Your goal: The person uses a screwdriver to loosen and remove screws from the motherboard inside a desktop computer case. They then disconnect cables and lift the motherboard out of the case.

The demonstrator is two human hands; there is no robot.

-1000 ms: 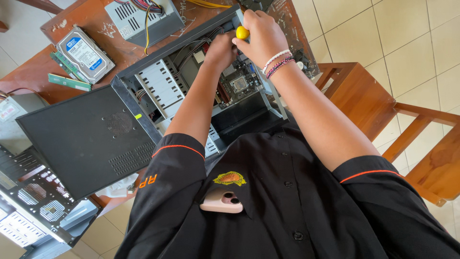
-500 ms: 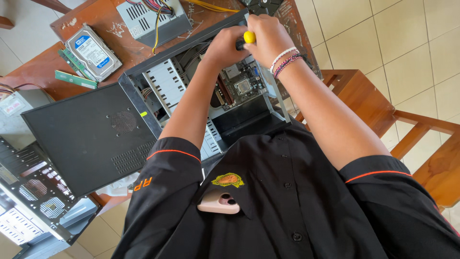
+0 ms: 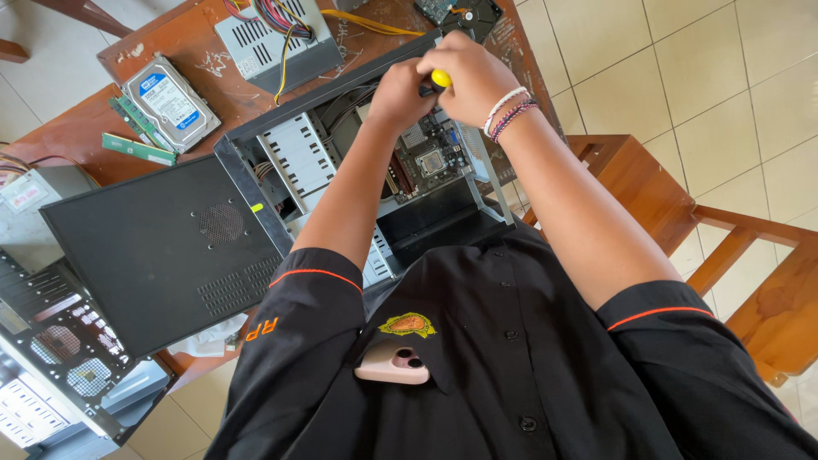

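A scratched reddish-brown wooden table stands on a floor of pale cream tiles in even daylight. Just right of the table sits a wooden chair in a warm orange-brown finish, its slatted frame stretching further right. Beyond the table's far left corner, another piece of dark wooden furniture edges into view.

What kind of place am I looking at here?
Probably a small computer repair spot: an open computer case on a wooden table, a loose hard drive and power supply beside it, and a tiled floor.
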